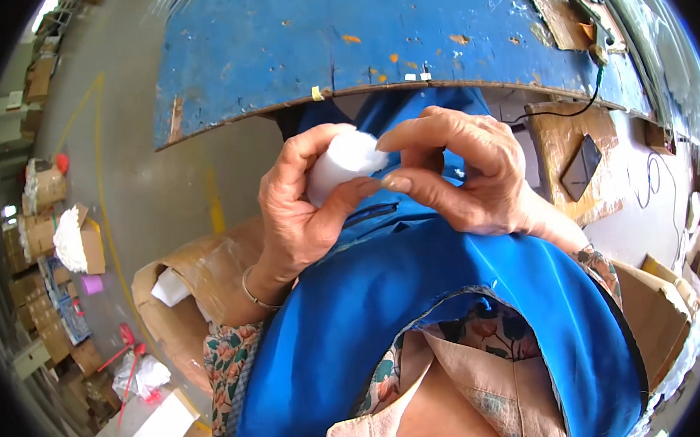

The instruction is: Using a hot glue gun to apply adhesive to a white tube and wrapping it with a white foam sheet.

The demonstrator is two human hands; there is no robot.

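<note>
A small white roll (344, 164) is gripped in the left hand (301, 210), thumb below and fingers curled over its top, just in front of the edge of the blue tabletop (369, 30). Its near end is pinched by the fingertips of the right hand (465, 174), which is closed on it. Both hands are held above a blue apron (420, 295). An open cardboard box (185, 295) is seen below the left wrist.

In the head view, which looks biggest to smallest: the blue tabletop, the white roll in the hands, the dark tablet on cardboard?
1. Blue tabletop, by far.
2. White roll.
3. Dark tablet.
The last two look alike; the roll is nearer the camera, so unsure.
</note>
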